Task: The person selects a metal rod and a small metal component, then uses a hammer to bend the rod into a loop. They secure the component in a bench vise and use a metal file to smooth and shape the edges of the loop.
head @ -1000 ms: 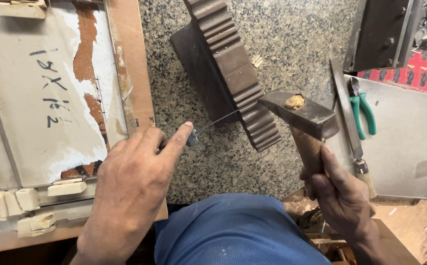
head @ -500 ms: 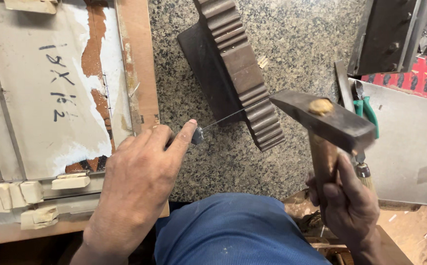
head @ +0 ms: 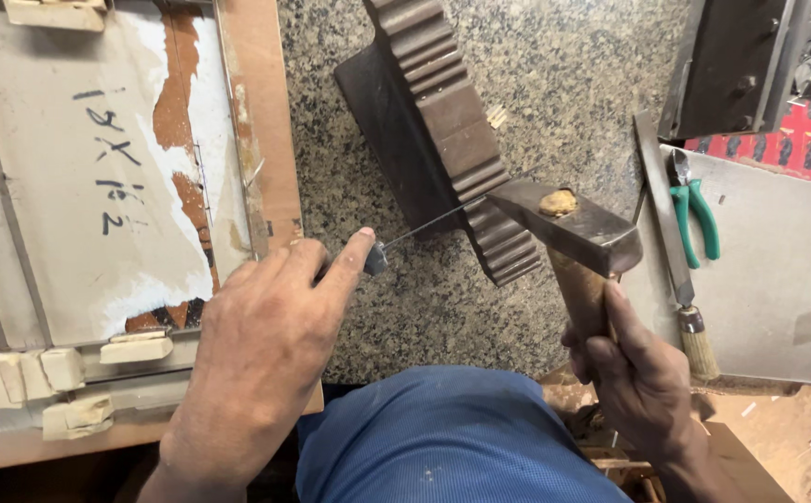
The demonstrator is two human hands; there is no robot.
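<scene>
A thin metal rod (head: 429,224) lies near the centre of the frame, slanting up to the right, its dark lower-left end pinched in the left hand's fingers (head: 354,256) and its far end resting on a dark ridged metal block (head: 442,130). The block stands on the speckled worktop (head: 564,84), running from the top centre down toward the middle. A hammer (head: 568,233) with a dark steel head and wooden handle sits right of centre, gripped low on the handle.

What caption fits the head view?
Left hand steadies thin rod on ridged metal block; right hand holds hammer.
</scene>
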